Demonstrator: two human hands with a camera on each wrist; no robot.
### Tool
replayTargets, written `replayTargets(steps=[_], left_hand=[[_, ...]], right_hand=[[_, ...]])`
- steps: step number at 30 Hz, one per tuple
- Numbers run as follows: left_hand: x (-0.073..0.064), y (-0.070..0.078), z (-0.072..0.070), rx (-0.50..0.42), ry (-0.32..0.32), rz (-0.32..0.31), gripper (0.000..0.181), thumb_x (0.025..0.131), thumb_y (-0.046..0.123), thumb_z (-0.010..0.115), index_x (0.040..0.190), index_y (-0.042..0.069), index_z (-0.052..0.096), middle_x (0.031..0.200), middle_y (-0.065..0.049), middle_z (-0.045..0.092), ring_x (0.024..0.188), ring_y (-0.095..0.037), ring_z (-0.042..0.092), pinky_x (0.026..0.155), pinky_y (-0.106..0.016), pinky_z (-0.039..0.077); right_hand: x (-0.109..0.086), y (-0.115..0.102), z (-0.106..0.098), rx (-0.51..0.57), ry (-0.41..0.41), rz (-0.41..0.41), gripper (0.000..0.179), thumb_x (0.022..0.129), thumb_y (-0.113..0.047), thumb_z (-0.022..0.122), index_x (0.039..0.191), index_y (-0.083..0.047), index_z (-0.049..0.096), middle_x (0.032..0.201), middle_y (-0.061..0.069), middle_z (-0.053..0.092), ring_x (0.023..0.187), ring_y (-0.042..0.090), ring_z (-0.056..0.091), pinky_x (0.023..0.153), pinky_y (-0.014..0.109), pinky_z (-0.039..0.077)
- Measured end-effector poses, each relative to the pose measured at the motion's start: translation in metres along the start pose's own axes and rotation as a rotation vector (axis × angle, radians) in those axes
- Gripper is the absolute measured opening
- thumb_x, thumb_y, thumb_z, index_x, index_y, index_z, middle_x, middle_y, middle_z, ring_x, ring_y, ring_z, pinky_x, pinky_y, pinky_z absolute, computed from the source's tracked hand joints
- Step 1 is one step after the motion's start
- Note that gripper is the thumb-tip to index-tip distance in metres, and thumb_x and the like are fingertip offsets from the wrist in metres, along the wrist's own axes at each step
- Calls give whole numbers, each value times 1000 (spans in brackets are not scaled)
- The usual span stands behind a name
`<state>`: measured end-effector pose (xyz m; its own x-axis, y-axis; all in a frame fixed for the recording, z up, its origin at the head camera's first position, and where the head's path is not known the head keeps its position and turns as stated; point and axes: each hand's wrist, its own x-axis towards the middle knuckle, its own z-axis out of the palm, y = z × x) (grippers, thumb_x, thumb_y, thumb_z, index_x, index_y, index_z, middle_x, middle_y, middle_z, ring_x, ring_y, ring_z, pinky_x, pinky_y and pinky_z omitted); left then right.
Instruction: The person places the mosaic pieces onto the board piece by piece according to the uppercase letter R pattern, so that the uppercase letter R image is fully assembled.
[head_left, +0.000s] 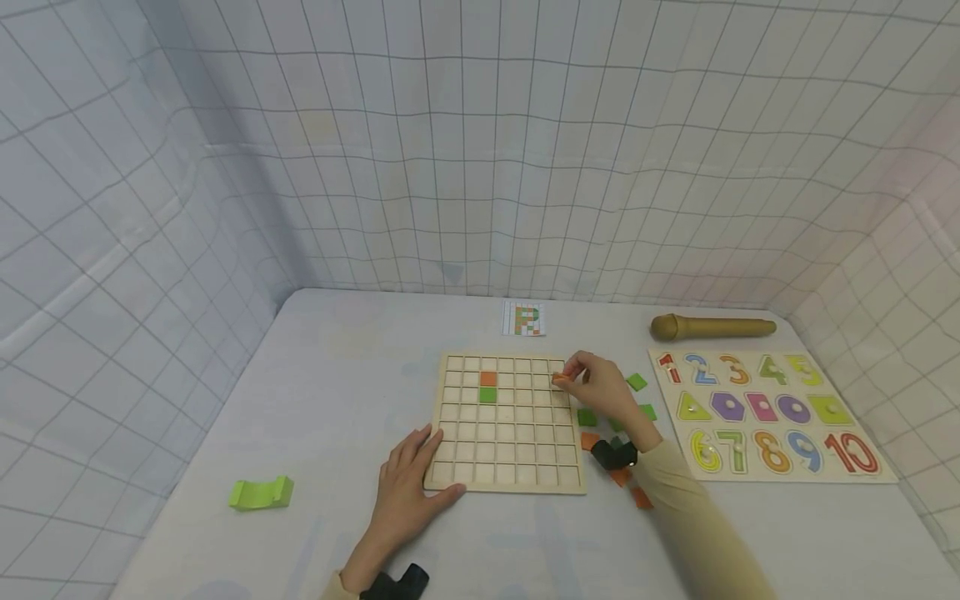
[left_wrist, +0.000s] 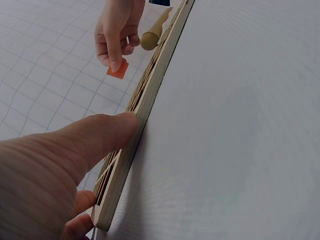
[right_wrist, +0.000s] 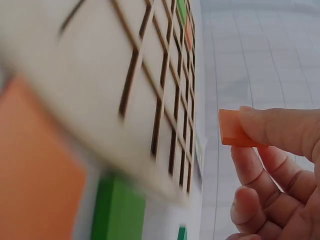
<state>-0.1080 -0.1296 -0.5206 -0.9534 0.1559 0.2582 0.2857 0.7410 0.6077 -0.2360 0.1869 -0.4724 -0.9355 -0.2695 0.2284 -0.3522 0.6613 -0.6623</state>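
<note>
My right arm, in a beige sleeve [head_left: 690,517], reaches forward, and my right hand [head_left: 606,390] is by the far right corner of the grid board. Thumb and fingers pinch one thin square orange tile [right_wrist: 231,127] in a narrow grip, the tile raised clear of the squares in the right wrist view; the lower fingers curl beneath it. My left hand [head_left: 408,487] rests with fingers spread at the near left corner of the board, thumb on the near edge and fingers along the left side, touching the wood.

To my right lies a pale puzzle board [head_left: 671,396], its three rows filled with coloured numerals and shapes. Between my hands is the square pale wooden grid board [head_left: 510,490], flat on the white table [head_left: 330,392]. Two tiles sit in its squares, in the same column: an orange tile [head_left: 488,379] and, directly nearer me, a green tile [head_left: 488,394]. Just past the board's right edge, partly hidden under my arm, lie loose green tiles [head_left: 636,382] and loose orange tiles [head_left: 642,497].
</note>
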Motion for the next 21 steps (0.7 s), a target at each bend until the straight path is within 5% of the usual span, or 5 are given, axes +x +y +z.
replayTargets(steps=[9,21], left_hand=[[0,-2,1,5,-23,-23,81,74,42,78,138,4,48,145,-15,38,130,-36,29,92,-53,28],[1,-6,3,5,-30,-17,81,76,45,77,140,5,47,146,-13,37,131,-36,28,92,-54,27]], right_hand=[[10,-35,38,57,-66,-89,17,81,-24,77,82,-15,63,75,-9,61,57,8,49,55,27,42],[16,-59,66,10,-196,-67,19,80,-31,77,79,-20,63,74,-14,60,60,6,51,55,26,40]])
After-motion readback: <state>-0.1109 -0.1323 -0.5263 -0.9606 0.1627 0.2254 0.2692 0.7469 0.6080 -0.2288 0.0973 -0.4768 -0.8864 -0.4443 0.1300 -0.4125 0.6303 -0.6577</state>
